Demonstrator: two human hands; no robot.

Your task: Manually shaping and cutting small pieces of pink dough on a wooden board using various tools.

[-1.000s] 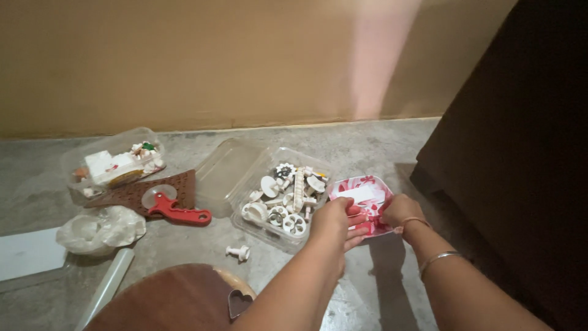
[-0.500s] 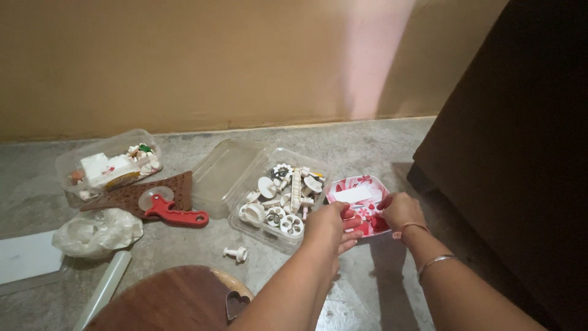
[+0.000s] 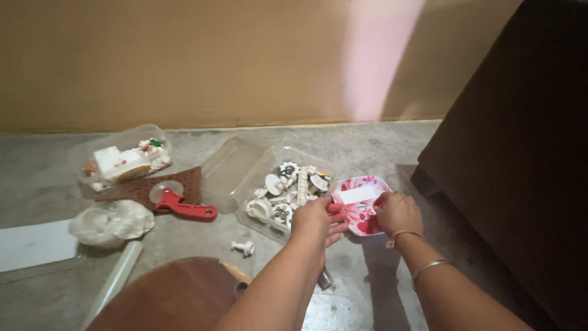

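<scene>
Both hands meet at a small pink and red patterned tray (image 3: 361, 205) with a white card on it, lying on the grey floor. My left hand (image 3: 315, 219) grips its near left edge, beside a clear plastic box (image 3: 288, 193) filled with several white plunger cutters. My right hand (image 3: 398, 213) holds the tray's right edge, fingers curled over the rim; bangles circle that wrist.
The box's clear lid (image 3: 231, 168) lies open to its left. A red-handled wheel cutter (image 3: 180, 205) rests on a brown mat. Further left sit another clear box (image 3: 122, 159) of small items, a white mould (image 3: 110, 222) and a rolling pin (image 3: 116, 279). A dark cabinet (image 3: 520, 159) stands at right.
Both hands and the tray stay nearly in place; my left hand has closed more firmly on the tray's edge, and the view has shifted slightly.
</scene>
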